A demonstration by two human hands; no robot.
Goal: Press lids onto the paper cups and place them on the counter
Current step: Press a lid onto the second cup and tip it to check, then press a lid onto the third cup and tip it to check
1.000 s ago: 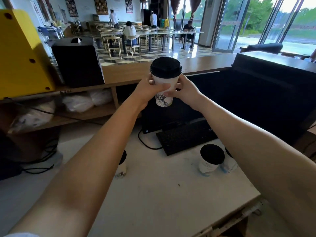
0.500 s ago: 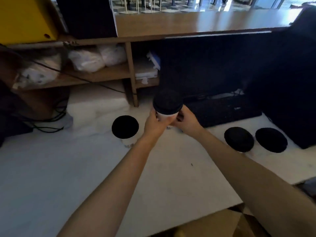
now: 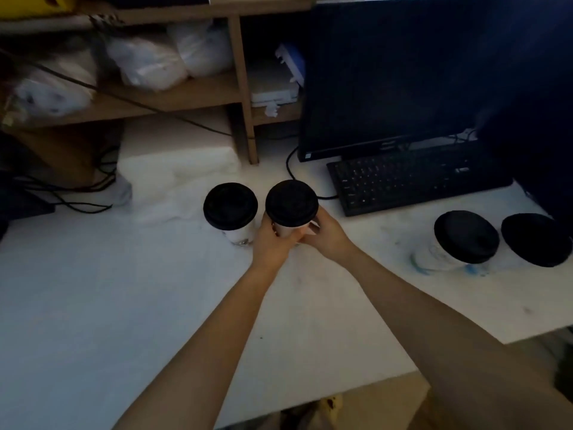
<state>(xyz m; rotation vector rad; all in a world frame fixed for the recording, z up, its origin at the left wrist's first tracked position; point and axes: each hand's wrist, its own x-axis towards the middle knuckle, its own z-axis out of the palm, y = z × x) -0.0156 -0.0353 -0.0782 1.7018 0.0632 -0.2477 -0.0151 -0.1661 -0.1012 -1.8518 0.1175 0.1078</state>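
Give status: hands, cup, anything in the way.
Gripping the lidded cup: left hand, right hand. Cup low over the counter, touchdown unclear. Close on its left: neighbouring cup.

Lidded paper cups, black lids: four.
- held cup [image 3: 291, 209], centre
- second cup [image 3: 231, 211], just beside it at 9 o'clock
- third cup [image 3: 465, 237], at 3 o'clock
- fourth cup [image 3: 536, 240], just beyond the third, also at 3 o'clock

Hands: two. The left hand [image 3: 273, 243] and right hand [image 3: 325, 235] both grip the held cup.

Monitor [image 3: 387, 72]: one, at 1 o'clock.

Keyboard [image 3: 415, 178]: one, at 2 o'clock.

White plastic bags [image 3: 145, 62]: three, blurred, at 10 to 11 o'clock.
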